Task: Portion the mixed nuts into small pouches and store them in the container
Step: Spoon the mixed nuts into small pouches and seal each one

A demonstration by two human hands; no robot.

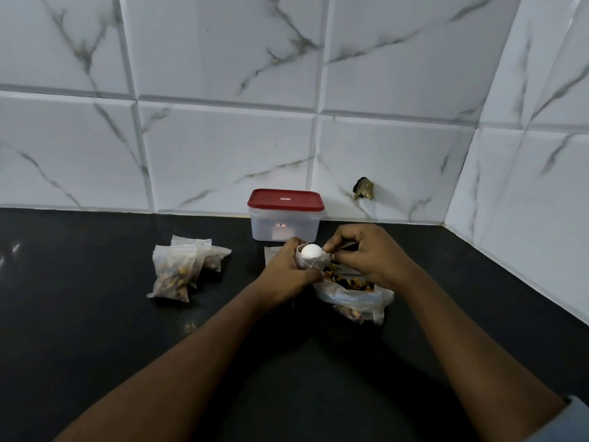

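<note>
My left hand [288,271] grips a small clear pouch [307,263] by its mouth, held upright above the counter. My right hand [369,253] pinches the handle of a white spoon [310,250], whose bowl sits turned over at the pouch's opening. Just below my right hand lies the large open bag of mixed nuts [353,293]. A clear container with a red lid [286,215] stands shut against the wall behind my hands. Several filled pouches [178,269] lie in a pile to the left.
A flat empty pouch [271,253] lies partly hidden behind my left hand. The black counter [95,330] meets white marble-look tiled walls at the back and at the right. A chipped hole [363,188] marks the back wall.
</note>
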